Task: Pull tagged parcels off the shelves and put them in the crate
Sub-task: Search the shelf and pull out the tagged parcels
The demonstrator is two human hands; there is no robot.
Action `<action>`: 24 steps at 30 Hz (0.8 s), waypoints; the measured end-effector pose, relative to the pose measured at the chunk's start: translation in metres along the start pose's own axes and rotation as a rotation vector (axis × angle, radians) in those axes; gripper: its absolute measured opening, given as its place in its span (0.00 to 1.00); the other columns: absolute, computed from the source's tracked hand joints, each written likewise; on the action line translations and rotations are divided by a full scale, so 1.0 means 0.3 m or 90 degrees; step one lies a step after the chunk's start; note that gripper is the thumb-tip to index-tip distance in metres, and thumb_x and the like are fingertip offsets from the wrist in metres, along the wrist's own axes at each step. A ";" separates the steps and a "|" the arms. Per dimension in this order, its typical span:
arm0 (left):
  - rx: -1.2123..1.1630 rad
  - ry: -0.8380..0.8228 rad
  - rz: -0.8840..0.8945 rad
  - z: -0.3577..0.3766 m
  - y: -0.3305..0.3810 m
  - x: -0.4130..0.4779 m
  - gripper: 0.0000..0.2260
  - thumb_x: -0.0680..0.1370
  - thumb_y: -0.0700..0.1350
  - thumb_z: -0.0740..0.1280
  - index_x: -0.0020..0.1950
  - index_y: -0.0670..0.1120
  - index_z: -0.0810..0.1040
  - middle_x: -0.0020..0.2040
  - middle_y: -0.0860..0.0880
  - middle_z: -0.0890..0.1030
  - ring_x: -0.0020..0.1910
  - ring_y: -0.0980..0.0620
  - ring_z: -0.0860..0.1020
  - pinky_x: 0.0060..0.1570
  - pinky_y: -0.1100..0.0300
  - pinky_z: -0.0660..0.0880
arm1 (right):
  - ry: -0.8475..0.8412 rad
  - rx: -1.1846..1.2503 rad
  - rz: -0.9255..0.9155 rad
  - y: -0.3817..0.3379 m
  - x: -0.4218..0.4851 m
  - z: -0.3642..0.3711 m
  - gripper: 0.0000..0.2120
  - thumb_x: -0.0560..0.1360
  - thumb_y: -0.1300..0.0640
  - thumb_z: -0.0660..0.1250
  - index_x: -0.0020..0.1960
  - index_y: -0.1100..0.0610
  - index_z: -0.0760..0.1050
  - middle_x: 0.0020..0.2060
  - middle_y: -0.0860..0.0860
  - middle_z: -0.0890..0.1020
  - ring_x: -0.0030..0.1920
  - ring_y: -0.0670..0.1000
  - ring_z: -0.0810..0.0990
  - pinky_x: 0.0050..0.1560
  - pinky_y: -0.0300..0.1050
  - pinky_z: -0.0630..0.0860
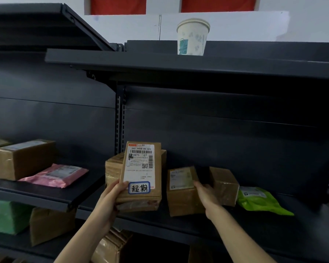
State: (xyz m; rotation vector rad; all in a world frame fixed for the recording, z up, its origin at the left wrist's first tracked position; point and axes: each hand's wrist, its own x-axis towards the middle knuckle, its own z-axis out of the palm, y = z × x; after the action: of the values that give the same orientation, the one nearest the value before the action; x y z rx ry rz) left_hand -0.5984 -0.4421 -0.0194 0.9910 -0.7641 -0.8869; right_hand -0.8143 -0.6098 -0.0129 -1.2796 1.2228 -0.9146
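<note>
Head view: the left hand (112, 194) grips the parcel (141, 168) by its lower left corner, thumb on the front face and fingers curled behind it. The parcel is tipped up off the shelf (235, 224), its shipping label facing the camera. A blue-bordered tag (139, 187) with handwritten characters sits just beside the thumb. Behind the parcel stands a rear box (112, 168), touching it.

The right hand (205, 194) is at the right side of a labelled box (180, 194), thumb on its upper edge. Its fingers reach into the dark gap between that box and a far box (224, 186). Whether they close round the box cannot be told.

Right of the right hand, past the far box, lies a green bag (260, 201). Well left of the left hand are a pink bag (55, 175) and a left box (21, 158). High above both hands a cup (193, 37) stands on the top shelf.
</note>
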 end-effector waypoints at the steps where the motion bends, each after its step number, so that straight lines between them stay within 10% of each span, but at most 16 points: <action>1: 0.002 -0.001 -0.002 0.006 -0.001 0.000 0.23 0.62 0.54 0.71 0.55 0.49 0.79 0.49 0.44 0.86 0.43 0.48 0.85 0.41 0.54 0.77 | -0.001 -0.019 -0.006 0.008 -0.001 -0.004 0.29 0.77 0.44 0.59 0.73 0.57 0.60 0.66 0.57 0.71 0.61 0.57 0.72 0.61 0.50 0.70; 10: -0.004 -0.023 -0.035 0.054 -0.008 0.036 0.35 0.52 0.59 0.79 0.57 0.51 0.79 0.53 0.44 0.84 0.50 0.45 0.84 0.44 0.53 0.77 | 0.008 -0.095 -0.106 0.022 -0.052 -0.054 0.26 0.78 0.51 0.61 0.73 0.56 0.60 0.70 0.55 0.67 0.69 0.55 0.67 0.64 0.45 0.65; 18: -0.021 -0.080 -0.043 0.162 -0.046 0.052 0.24 0.63 0.53 0.72 0.57 0.48 0.78 0.49 0.44 0.85 0.45 0.47 0.85 0.37 0.57 0.79 | 0.221 -0.322 -0.265 -0.007 -0.025 -0.244 0.18 0.77 0.55 0.62 0.65 0.59 0.69 0.61 0.59 0.74 0.59 0.57 0.75 0.54 0.41 0.68; 24: -0.001 -0.070 -0.027 0.201 -0.031 0.057 0.17 0.66 0.48 0.69 0.55 0.49 0.77 0.43 0.45 0.86 0.45 0.44 0.84 0.40 0.51 0.77 | 0.248 -0.573 -0.164 -0.071 0.084 -0.280 0.31 0.73 0.38 0.60 0.68 0.56 0.63 0.63 0.61 0.70 0.62 0.61 0.68 0.63 0.51 0.66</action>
State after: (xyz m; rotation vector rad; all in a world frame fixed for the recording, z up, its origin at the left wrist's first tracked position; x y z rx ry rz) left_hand -0.6451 -0.4820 -0.0039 0.9652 -0.8376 -0.9858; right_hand -0.8889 -0.6528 0.0138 -2.0612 1.9263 -0.8347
